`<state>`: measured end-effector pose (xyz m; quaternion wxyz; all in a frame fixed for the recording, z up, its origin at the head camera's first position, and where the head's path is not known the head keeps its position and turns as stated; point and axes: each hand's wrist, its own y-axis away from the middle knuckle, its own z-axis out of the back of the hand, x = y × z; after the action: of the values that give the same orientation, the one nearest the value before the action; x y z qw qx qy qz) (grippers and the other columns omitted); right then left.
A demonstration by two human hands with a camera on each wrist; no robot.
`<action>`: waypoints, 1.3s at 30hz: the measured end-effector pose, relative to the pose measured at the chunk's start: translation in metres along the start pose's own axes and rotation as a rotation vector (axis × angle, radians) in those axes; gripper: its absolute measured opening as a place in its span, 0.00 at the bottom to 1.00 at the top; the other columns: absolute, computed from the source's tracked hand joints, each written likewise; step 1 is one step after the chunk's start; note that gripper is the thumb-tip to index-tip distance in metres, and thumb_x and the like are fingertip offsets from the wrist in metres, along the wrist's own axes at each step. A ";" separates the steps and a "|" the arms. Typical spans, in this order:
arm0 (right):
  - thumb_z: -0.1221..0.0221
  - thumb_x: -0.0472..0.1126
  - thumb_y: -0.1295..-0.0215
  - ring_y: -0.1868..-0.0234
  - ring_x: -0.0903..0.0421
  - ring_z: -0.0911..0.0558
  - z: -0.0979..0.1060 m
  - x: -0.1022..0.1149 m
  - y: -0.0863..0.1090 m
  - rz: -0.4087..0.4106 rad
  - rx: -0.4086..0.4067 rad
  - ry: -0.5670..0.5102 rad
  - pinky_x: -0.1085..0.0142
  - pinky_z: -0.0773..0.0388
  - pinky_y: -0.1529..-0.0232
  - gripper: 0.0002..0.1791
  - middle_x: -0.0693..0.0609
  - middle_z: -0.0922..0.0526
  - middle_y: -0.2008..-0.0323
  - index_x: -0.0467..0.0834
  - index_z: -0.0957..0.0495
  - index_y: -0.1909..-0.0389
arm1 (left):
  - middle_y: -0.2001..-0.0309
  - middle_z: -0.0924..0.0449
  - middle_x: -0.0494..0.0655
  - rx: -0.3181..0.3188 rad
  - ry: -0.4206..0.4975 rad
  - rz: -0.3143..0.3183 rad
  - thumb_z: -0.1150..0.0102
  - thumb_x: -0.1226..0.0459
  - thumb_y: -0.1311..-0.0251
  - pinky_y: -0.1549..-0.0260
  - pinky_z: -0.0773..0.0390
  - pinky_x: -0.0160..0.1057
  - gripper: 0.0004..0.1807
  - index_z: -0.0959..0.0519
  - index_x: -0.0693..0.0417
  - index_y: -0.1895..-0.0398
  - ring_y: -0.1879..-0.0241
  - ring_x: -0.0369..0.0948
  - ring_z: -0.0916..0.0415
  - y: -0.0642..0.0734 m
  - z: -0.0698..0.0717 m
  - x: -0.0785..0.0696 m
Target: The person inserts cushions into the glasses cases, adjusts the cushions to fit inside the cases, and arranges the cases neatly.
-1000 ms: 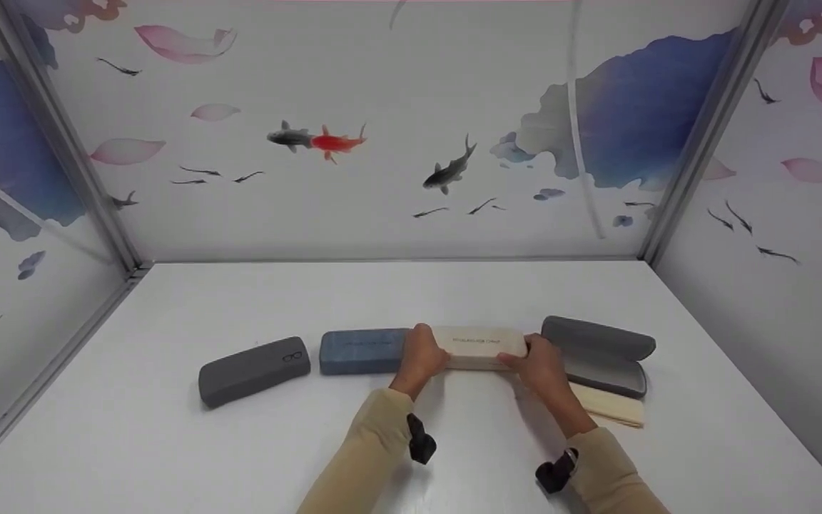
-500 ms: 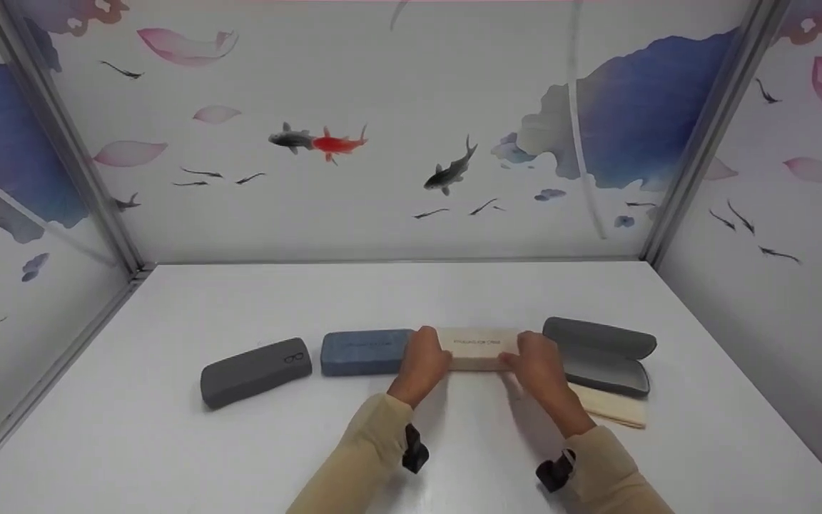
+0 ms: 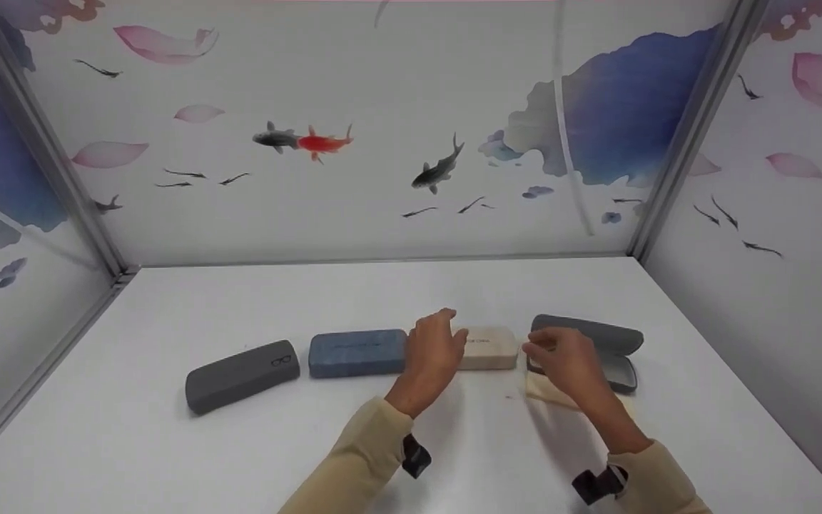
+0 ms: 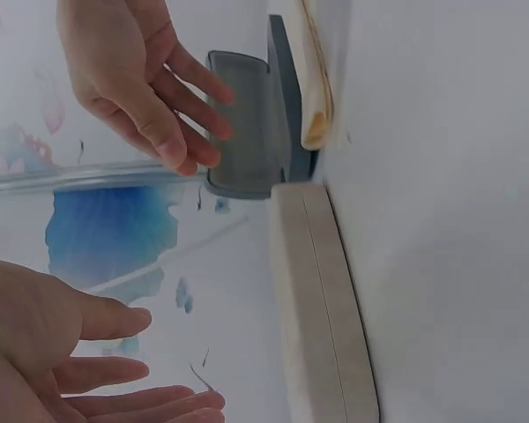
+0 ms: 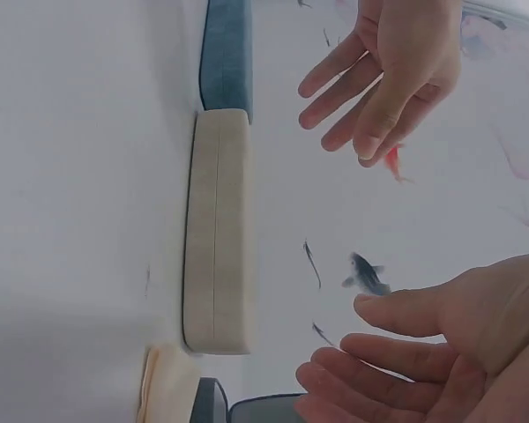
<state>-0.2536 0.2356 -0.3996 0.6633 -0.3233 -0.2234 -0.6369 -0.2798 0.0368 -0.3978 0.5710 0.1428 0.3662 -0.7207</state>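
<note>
A cream glasses case (image 3: 488, 348) lies closed on the white table, its lid seam showing in both wrist views. My left hand (image 3: 434, 355) hovers over its left end with fingers spread and nothing held. To its right, my right hand (image 3: 569, 359) is raised with relaxed fingers, also holding nothing, and overlaps an open grey glasses case (image 3: 618, 339) in the head view. In the left wrist view, a gap shows between both hands and the cream case (image 4: 322, 308). A blue glasses case (image 3: 356, 353) sits end to end with the cream one on the left.
A dark grey glasses case (image 3: 242, 377) with a glasses print lies angled at the far left. A folded pale yellow cloth (image 3: 545, 389) lies in front of the open case, partly under my right hand. Printed walls (image 3: 354, 228) enclose the back and sides of the table.
Both hands have let go of the cream case and lifted off it. The right hand has moved right, over the open case and cloth. The head view has shifted slightly.
</note>
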 end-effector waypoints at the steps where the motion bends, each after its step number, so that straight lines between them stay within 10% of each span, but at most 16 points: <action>1: 0.40 0.38 0.31 0.50 0.39 0.16 0.002 0.000 0.002 0.001 -0.006 0.003 0.54 0.17 0.57 0.15 0.36 0.14 0.52 0.32 0.18 0.49 | 0.51 0.13 0.57 -0.011 0.018 -0.003 0.36 0.66 0.36 0.59 0.16 0.48 0.15 0.17 0.63 0.48 0.58 0.48 0.13 0.001 -0.001 -0.003; 18: 0.40 0.39 0.30 0.51 0.37 0.16 0.052 -0.045 0.033 -0.018 -0.123 0.109 0.52 0.18 0.58 0.18 0.34 0.15 0.52 0.31 0.20 0.46 | 0.63 0.11 0.48 0.022 0.287 0.052 0.32 0.63 0.39 0.69 0.21 0.30 0.10 0.14 0.56 0.56 0.65 0.37 0.16 0.016 -0.041 -0.031; 30: 0.40 0.44 0.31 0.61 0.47 0.16 0.073 -0.094 0.032 -0.201 -0.046 0.069 0.64 0.26 0.68 0.20 0.34 0.15 0.58 0.30 0.20 0.53 | 0.65 0.13 0.50 0.291 0.459 0.315 0.28 0.65 0.44 0.70 0.19 0.34 0.14 0.16 0.65 0.57 0.70 0.38 0.18 0.019 -0.076 -0.038; 39: 0.40 0.46 0.31 0.63 0.53 0.16 0.081 -0.118 0.024 -0.322 0.038 0.007 0.67 0.21 0.68 0.24 0.34 0.16 0.58 0.27 0.24 0.49 | 0.54 0.15 0.56 0.283 0.504 0.445 0.29 0.65 0.42 0.74 0.18 0.36 0.21 0.20 0.69 0.49 0.71 0.46 0.14 0.019 -0.094 -0.043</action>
<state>-0.2307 0.3752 -0.4305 0.5596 -0.2682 -0.2820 -0.7317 -0.2690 0.1308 -0.4432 0.5801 0.4699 0.3519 -0.5646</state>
